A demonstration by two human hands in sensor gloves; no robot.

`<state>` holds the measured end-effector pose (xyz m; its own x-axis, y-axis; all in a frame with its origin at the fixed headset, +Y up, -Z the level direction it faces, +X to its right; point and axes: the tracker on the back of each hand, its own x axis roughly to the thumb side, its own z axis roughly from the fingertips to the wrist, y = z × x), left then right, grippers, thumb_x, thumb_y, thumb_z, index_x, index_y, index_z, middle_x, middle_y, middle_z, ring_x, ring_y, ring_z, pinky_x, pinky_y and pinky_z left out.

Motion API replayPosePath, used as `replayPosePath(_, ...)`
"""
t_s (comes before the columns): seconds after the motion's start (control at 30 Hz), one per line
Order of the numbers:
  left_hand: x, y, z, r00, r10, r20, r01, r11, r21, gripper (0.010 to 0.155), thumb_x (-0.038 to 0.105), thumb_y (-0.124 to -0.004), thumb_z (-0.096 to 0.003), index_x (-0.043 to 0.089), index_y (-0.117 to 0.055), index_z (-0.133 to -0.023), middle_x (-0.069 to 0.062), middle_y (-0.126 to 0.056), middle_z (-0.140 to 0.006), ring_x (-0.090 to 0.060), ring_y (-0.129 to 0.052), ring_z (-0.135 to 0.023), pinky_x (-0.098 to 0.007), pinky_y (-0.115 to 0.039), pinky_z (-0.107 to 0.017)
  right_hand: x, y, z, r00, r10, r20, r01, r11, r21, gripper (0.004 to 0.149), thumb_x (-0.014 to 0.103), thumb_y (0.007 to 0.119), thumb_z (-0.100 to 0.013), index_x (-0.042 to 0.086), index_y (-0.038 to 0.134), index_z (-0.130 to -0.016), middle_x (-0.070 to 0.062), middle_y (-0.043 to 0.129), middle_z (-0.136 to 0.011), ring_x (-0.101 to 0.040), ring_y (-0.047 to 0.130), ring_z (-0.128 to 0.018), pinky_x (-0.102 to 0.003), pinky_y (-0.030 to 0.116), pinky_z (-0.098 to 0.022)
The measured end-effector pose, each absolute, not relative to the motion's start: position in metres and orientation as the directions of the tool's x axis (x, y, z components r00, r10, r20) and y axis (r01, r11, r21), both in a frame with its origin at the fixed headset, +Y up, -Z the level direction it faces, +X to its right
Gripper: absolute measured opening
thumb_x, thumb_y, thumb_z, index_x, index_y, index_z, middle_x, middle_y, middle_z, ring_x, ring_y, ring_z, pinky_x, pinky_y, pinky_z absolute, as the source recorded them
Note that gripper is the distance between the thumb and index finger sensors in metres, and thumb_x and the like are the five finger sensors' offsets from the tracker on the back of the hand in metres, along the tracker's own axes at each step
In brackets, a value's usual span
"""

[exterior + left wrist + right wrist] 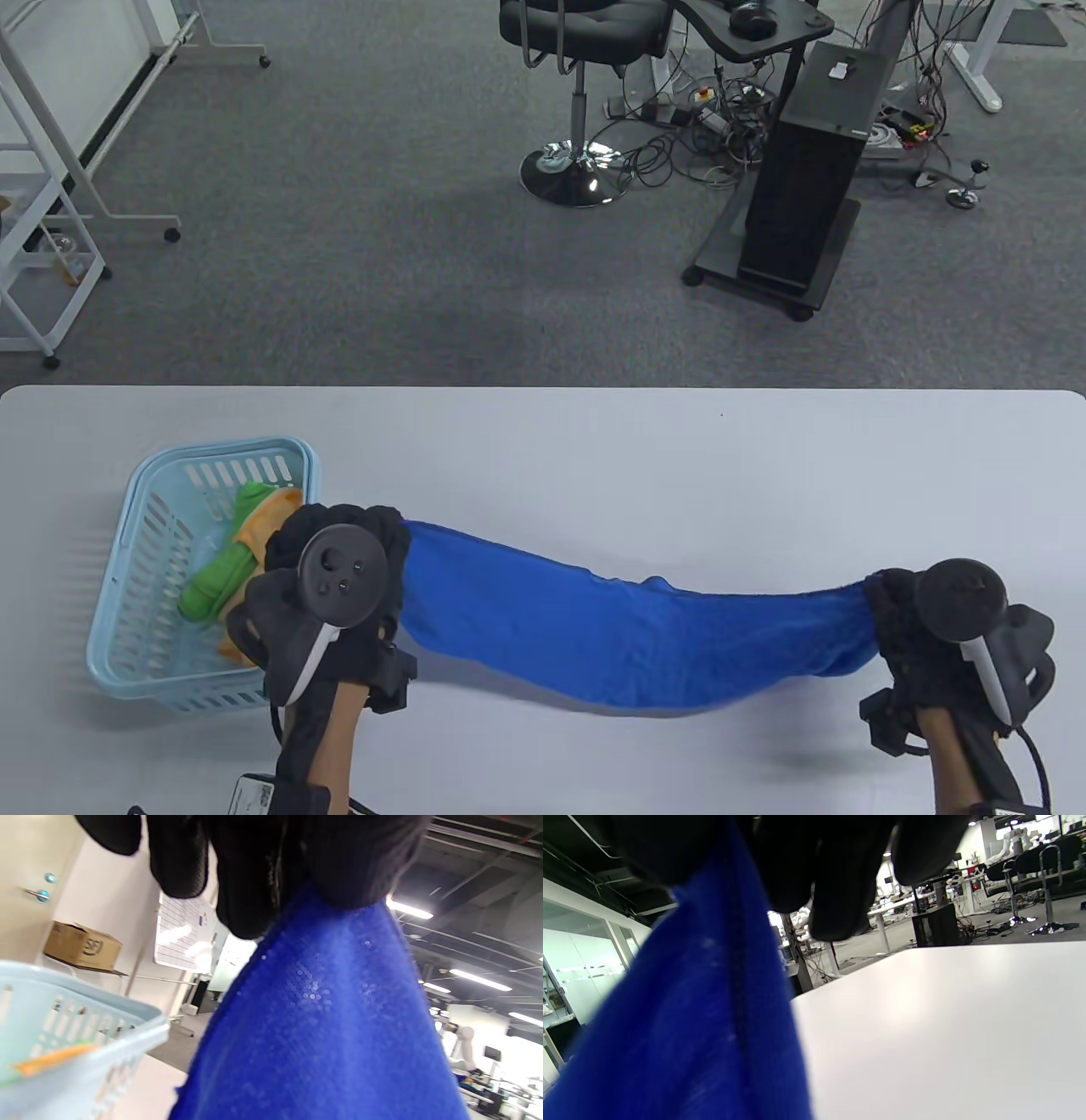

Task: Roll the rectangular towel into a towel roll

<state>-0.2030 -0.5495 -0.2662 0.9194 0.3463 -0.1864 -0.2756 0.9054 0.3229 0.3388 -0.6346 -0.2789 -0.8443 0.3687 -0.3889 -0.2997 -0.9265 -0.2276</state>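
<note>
At the lower left of the table view, beside the basket [127, 594], my left hand [335, 577] pinches one end of the blue towel [628, 632], fingers curled over its edge. The towel spans the lower middle of the frame, sagging between both hands above the table [594, 450]. At the lower right, my right hand [950, 620] grips the other end; lower both ends evenly and keep tension so the cloth lands flat before rolling.
</note>
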Motion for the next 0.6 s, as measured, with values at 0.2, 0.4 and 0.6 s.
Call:
replayPosePath(0.2, -0.25, -0.528, -0.256, 0.898, 0.336, -0.286, -0.227, 0.907, 0.355, 0.042, 0.042, -0.083, -0.0407, 0.027, -0.1, -0.075, -0.01, -0.097, -0.085, -0.045, -0.075, -0.096, -0.067, -0.055, -0.069, 0.348, -0.619, -0.287, -0.867, 0.301, -0.398, -0.221, -0.947, -0.235, 0.045, 0.03, 0.08, -0.032, 0.024, 0.091, -0.075, -0.004, 0.082, -0.075, -0.027, 0.094, -0.067, -0.059, 0.064, -0.063)
replayPosePath(0.4, -0.299, -0.542, -0.245, 0.826, 0.401, -0.397, -0.248, 0.89, 0.382, 0.041, 0.04, -0.083, -0.0407, 0.024, -0.101, -0.074, -0.01, -0.099, -0.082, -0.044, -0.079, -0.093, -0.066, -0.057, -0.068, 0.366, -0.624, -0.287, -0.85, 0.295, -0.437, -0.183, -0.943, -0.279, 0.045, 0.028, 0.083, -0.03, 0.024, 0.089, -0.074, -0.003, 0.089, -0.066, -0.023, 0.101, -0.056, -0.055, 0.07, -0.06)
replayPosePath(0.6, -0.323, -0.55, -0.244, 0.781, 0.445, -0.437, -0.264, 0.871, 0.415, 0.041, 0.04, -0.084, -0.0403, 0.022, -0.103, -0.072, -0.01, -0.101, -0.078, -0.038, -0.089, -0.081, -0.062, -0.066, -0.063, 0.377, -0.624, -0.277, -0.787, 0.4, -0.47, -0.231, -0.897, -0.376, 0.045, 0.035, 0.084, -0.028, 0.02, 0.097, -0.068, -0.005, 0.097, -0.055, -0.023, 0.107, -0.044, -0.053, 0.077, -0.054)
